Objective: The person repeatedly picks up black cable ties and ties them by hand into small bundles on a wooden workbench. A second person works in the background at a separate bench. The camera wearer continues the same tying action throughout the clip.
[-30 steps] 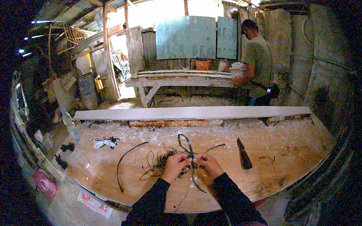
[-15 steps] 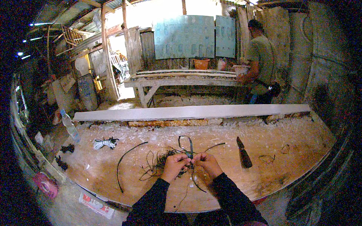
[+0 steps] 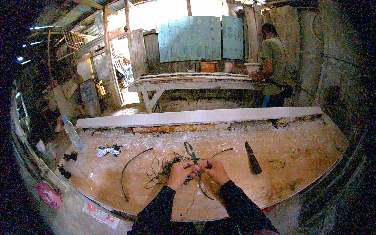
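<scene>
Both hands meet over the middle of the wooden table, fingertips pinched close together. My left hand (image 3: 182, 173) and my right hand (image 3: 213, 171) grip a dark flat strap (image 3: 190, 152), whose loop stands up beyond the fingers. One tail of it hangs down toward me, and dark ends show to either side. Under and beside my left hand lies a tangle of black cord (image 3: 167, 167). A curved black strip (image 3: 127, 168) rests further left. To the right of my right hand is a knife (image 3: 252, 158) with a dark handle.
A white bundle of cord (image 3: 108, 150), black clumps (image 3: 64, 171) and a clear bottle (image 3: 73, 134) are on the left. Thin wire loops (image 3: 277, 163) lie at right. A long white board (image 3: 199, 116) borders the far edge. Beyond, a person (image 3: 273, 58) stands at another bench (image 3: 196, 83).
The strap's loop has tilted slightly left between my fingers, while my hands have barely shifted. In the background, the person has moved a little, with the bucket raised slightly.
</scene>
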Tool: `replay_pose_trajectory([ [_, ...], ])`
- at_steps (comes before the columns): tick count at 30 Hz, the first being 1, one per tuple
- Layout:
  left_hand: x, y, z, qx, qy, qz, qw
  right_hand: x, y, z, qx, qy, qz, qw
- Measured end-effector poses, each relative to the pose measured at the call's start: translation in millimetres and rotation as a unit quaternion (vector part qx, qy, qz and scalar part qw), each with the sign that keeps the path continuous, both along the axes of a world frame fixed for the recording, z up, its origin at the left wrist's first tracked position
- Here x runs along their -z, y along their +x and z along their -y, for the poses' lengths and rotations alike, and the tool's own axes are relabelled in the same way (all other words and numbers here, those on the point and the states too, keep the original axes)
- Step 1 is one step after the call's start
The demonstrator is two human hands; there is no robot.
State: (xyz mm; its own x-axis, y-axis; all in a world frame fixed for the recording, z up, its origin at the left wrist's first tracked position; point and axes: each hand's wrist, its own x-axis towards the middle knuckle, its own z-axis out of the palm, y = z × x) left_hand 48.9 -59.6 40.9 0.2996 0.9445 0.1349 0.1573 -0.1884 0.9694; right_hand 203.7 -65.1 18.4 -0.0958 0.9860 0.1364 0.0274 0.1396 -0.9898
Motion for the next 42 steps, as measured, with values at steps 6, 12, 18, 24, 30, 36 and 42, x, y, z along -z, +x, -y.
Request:
replay_pose_trajectory([
  [6, 9.4, -1.0, -4.6, -0.002, 0.0, 0.051, 0.999, 10.7, -1.3, -8.5, -0.025, 0.064, -0.022, 0.997],
  [12, 21.1, -3.3, -13.7, -0.019, -0.065, 0.204, 0.977, 6.4, -2.6, -4.1, 0.028, 0.162, 0.049, 0.985],
  [18, 14.4, -7.9, -12.9, -0.024, -0.102, 0.253, 0.962, -8.5, -7.7, 10.4, 0.029, 0.314, 0.254, 0.914],
  [24, 12.2, -7.7, -11.6, -0.019, -0.11, 0.264, 0.958, -13.0, -11.0, 14.2, 0.068, 0.321, 0.24, 0.914],
  [30, 13.4, -5.5, -10.2, -0.006, -0.106, 0.263, 0.959, -14.2, -9.4, 15.1, 0.076, 0.292, 0.211, 0.93],
  [36, 10.3, -4.1, -7.5, 0.025, -0.106, 0.248, 0.963, -4.0, -11.0, 10.1, 0.09, 0.274, 0.153, 0.945],
  [42, 6.7, -2.5, -2.8, 0.027, -0.091, 0.214, 0.972, 8.4, -12.0, 1.9, 0.101, 0.127, -0.013, 0.987],
])
